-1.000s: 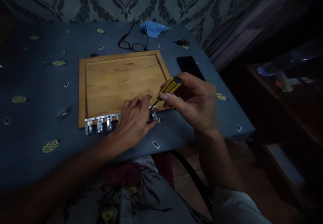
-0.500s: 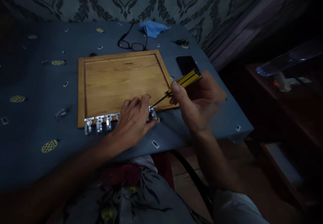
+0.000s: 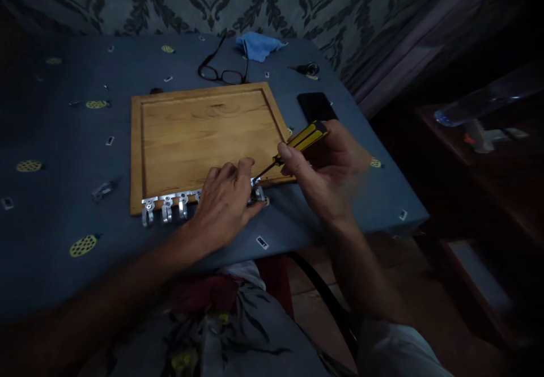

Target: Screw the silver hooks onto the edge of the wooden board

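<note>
The right hand [image 3: 334, 173] pinches the yellow-and-black screwdriver [image 3: 302, 141] between thumb and fingers. Its long axis runs from 2 o'clock to 8 o'clock, tip down near the 3 o'clock end of the metal rail [image 3: 158, 199]. That rail lies along the 6 o'clock edge of the wooden board [image 3: 208, 133], long axis 9 to 3 o'clock, its hooks [image 3: 183, 210] pointing toward 6. The left hand [image 3: 225, 198] covers part of the rail, fingers close together, thumb apart (whether they grip it, I cannot tell). Glasses [image 3: 219, 79] lie beyond, toward 12 o'clock.
</note>
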`<state>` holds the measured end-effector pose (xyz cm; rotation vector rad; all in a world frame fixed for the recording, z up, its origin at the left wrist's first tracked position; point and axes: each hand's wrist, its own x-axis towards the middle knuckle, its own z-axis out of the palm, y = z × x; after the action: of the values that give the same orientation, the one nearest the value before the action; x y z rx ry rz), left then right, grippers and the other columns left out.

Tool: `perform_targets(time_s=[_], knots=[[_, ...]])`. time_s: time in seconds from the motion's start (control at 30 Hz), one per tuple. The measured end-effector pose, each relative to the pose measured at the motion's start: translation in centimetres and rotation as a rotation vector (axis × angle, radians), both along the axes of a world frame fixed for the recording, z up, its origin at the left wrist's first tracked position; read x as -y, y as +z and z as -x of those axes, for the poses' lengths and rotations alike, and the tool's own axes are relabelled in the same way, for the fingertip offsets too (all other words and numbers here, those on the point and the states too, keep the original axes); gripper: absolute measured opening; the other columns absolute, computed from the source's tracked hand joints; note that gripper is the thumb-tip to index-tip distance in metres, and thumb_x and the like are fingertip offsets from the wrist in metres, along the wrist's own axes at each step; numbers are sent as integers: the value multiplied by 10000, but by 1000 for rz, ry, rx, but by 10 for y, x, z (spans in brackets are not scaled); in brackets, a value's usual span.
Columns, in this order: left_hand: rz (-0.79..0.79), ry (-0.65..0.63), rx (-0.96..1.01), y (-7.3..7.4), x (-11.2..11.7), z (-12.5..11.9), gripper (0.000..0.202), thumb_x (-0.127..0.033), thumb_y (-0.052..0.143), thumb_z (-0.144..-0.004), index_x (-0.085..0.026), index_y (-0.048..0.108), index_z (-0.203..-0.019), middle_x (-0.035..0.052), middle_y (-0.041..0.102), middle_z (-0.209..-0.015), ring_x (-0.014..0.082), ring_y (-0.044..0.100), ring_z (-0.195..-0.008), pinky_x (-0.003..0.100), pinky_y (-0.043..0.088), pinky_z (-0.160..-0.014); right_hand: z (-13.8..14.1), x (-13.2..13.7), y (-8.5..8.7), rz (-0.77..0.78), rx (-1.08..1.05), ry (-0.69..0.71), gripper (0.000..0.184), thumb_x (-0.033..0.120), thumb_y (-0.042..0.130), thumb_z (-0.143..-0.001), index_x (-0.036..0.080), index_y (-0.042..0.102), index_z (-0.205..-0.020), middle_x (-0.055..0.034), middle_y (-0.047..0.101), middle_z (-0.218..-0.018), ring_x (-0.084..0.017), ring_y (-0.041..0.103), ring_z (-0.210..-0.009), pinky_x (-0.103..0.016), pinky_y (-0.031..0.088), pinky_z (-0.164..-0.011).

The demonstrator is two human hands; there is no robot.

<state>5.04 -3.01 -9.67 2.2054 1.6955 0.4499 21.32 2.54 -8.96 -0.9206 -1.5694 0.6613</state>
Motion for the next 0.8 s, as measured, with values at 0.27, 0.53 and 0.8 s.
perform_targets(time_s=[0.27, 0.53, 0.8], knots=[[5, 13, 11, 1, 0, 0, 560, -267, 805, -888, -178, 459, -1319, 111, 729, -1210, 342, 655, -1238, 460, 475, -1012, -11, -2, 14, 146, -13, 290, 326, 473, 872, -838, 283, 748, -1073, 32, 763, -919, -92, 659, -582, -226, 580, -491], [-41, -2, 1, -3, 0, 1, 569, -283, 805, -894, -171, 452, -1325, 119, 729, -1216, 340, 659, -1219, 464, 484, -1004, -10, -3, 12, 83, 15, 231, 235, 421, 905, -808, 238, 765, -854, 37, 715, -797, -73, 611, -521, -208, 515, -435], [-14, 6, 3, -2, 0, 0, 584, -263, 810, -889, -155, 450, -1336, 119, 728, -1224, 339, 652, -1238, 466, 471, -1026, -11, -4, 16, 120, 40, 275, 266, 464, 877, -835, 251, 755, -939, 12, 736, -886, -108, 684, -651, -235, 572, -525]])
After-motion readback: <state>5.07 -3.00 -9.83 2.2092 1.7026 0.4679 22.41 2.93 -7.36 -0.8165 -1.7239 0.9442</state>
